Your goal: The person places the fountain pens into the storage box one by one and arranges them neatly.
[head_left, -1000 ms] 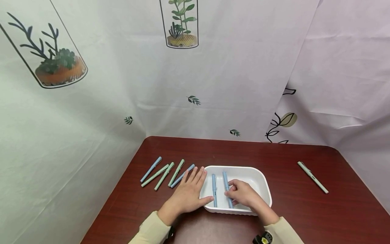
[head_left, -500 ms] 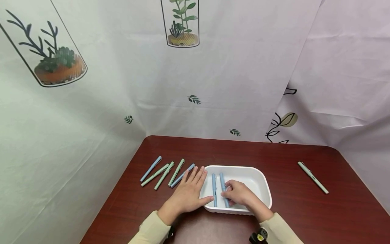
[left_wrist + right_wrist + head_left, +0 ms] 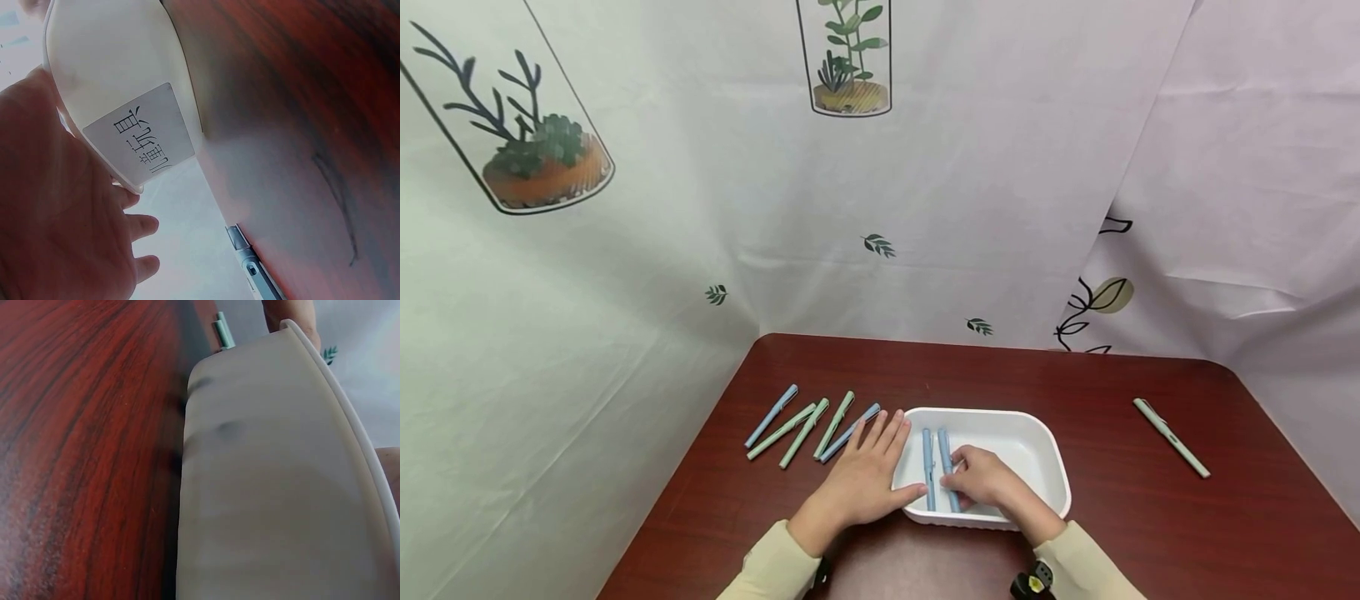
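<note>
A white rectangular tray (image 3: 1030,442) stands near the middle of the table, with two light blue pens inside. The left pen (image 3: 928,467) lies lengthwise by the tray's left wall. Close on its right is the second blue pen (image 3: 944,450), its lower part pinched between thumb and fingers of my right hand (image 3: 985,479). My left hand (image 3: 868,479) rests on the tray's left rim with its fingers spread straight; the left wrist view has this hand (image 3: 69,219) against the tray's labelled wall (image 3: 137,131). In the right wrist view the tray's outer wall (image 3: 269,469) hides most of the right hand.
Left of the tray lie several blue and green pens, among them a blue pen (image 3: 771,415), a crossing green pen (image 3: 803,433) and a blue pen (image 3: 838,443) partly behind the left hand. One pale green pen (image 3: 1171,437) lies far right. A patterned cloth (image 3: 925,208) hangs behind the table.
My right hand has slid the second blue pen leftward in the tray, closer to the first one and nearly parallel to it. The left hand has stayed in place.
</note>
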A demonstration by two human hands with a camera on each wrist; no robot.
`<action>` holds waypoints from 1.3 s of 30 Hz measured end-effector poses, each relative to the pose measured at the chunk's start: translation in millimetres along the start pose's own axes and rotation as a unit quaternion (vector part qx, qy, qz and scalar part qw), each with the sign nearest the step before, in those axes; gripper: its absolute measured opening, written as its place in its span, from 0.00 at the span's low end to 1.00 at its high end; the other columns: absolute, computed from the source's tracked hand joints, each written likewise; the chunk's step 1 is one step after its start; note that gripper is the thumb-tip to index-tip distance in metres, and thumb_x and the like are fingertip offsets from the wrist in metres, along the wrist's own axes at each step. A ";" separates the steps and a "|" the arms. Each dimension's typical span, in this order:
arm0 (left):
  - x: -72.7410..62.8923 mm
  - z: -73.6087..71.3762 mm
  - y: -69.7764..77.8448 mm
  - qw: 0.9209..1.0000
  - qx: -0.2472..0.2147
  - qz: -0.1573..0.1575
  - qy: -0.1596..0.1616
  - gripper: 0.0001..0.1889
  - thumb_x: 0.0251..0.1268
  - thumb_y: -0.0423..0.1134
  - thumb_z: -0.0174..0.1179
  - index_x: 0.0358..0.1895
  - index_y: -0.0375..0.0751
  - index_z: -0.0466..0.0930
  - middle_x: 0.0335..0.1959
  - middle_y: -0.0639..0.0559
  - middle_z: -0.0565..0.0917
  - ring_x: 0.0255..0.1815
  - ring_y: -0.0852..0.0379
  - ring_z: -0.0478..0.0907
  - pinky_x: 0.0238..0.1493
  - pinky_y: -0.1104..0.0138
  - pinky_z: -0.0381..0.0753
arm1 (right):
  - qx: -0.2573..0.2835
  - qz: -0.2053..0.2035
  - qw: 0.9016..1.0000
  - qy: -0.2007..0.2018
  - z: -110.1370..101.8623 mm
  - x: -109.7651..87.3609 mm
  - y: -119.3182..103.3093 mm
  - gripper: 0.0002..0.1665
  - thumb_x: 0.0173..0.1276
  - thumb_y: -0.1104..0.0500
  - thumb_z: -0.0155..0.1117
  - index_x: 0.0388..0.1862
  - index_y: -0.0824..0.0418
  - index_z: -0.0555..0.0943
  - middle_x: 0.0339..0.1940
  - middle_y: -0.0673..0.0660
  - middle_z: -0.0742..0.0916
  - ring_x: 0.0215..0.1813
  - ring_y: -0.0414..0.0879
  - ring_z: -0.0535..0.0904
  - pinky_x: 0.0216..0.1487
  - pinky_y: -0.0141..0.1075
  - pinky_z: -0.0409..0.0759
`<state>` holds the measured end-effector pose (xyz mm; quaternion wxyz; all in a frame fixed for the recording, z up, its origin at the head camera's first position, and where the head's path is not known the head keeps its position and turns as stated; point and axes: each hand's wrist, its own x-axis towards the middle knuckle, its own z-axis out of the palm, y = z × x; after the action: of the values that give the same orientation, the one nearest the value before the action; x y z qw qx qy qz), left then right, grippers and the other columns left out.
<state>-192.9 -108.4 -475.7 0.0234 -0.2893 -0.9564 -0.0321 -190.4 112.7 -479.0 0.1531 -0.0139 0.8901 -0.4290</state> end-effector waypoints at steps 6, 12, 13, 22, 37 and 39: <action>0.5 -0.7 -0.4 1.000 0.001 0.001 -0.002 0.51 0.68 0.75 0.44 0.82 0.42 0.50 0.83 0.46 0.51 0.83 0.43 0.47 0.79 0.43 0.47 | -0.013 -0.004 1.000 0.002 0.7 0.0 -2.4 0.18 0.62 0.63 0.72 0.47 0.70 0.77 0.21 0.55 0.82 0.17 0.42 0.80 0.26 0.32 0.75; -0.6 0.5 -0.8 1.000 -0.004 0.003 -0.002 0.51 0.68 0.75 0.44 0.82 0.41 0.50 0.83 0.45 0.51 0.83 0.43 0.48 0.79 0.43 0.47 | -0.024 -0.011 1.000 0.005 3.8 -0.6 -2.9 0.17 0.62 0.64 0.72 0.45 0.70 0.76 0.19 0.55 0.81 0.17 0.42 0.80 0.25 0.32 0.75; -0.7 0.7 -0.9 1.000 -0.004 0.004 -0.002 0.51 0.68 0.75 0.44 0.82 0.41 0.50 0.83 0.45 0.51 0.83 0.43 0.48 0.79 0.42 0.47 | -0.024 -0.012 1.000 0.004 3.9 -0.5 -3.2 0.17 0.62 0.64 0.72 0.45 0.70 0.76 0.19 0.55 0.81 0.17 0.42 0.80 0.26 0.32 0.75; 1.6 -0.2 -0.6 1.000 0.001 0.006 0.004 0.51 0.68 0.75 0.43 0.82 0.41 0.50 0.83 0.45 0.52 0.83 0.42 0.48 0.78 0.42 0.48 | -0.032 -0.011 0.999 0.017 -0.2 -0.7 -5.2 0.16 0.65 0.63 0.70 0.45 0.69 0.75 0.17 0.55 0.81 0.17 0.43 0.79 0.30 0.34 0.75; 1.4 0.2 -1.1 1.000 -0.015 0.001 -0.001 0.51 0.68 0.74 0.46 0.82 0.41 0.51 0.83 0.45 0.52 0.83 0.42 0.47 0.78 0.41 0.48 | -0.067 -0.047 0.993 0.080 -35.0 -20.4 -9.8 0.20 0.64 0.59 0.72 0.52 0.64 0.80 0.29 0.50 0.83 0.30 0.42 0.77 0.31 0.36 0.75; 1.3 -0.7 -1.1 1.000 -0.017 0.001 0.001 0.50 0.68 0.74 0.47 0.82 0.41 0.51 0.83 0.45 0.52 0.83 0.42 0.47 0.78 0.41 0.48 | -0.072 -0.054 0.992 0.089 -41.6 -23.4 -10.8 0.22 0.64 0.59 0.72 0.55 0.65 0.80 0.34 0.51 0.85 0.34 0.43 0.81 0.34 0.37 0.77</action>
<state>-194.6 -108.6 -475.0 0.0192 -0.2907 -0.9554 -0.0481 -181.1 141.1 -440.3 0.0490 -0.0346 0.9267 -0.3710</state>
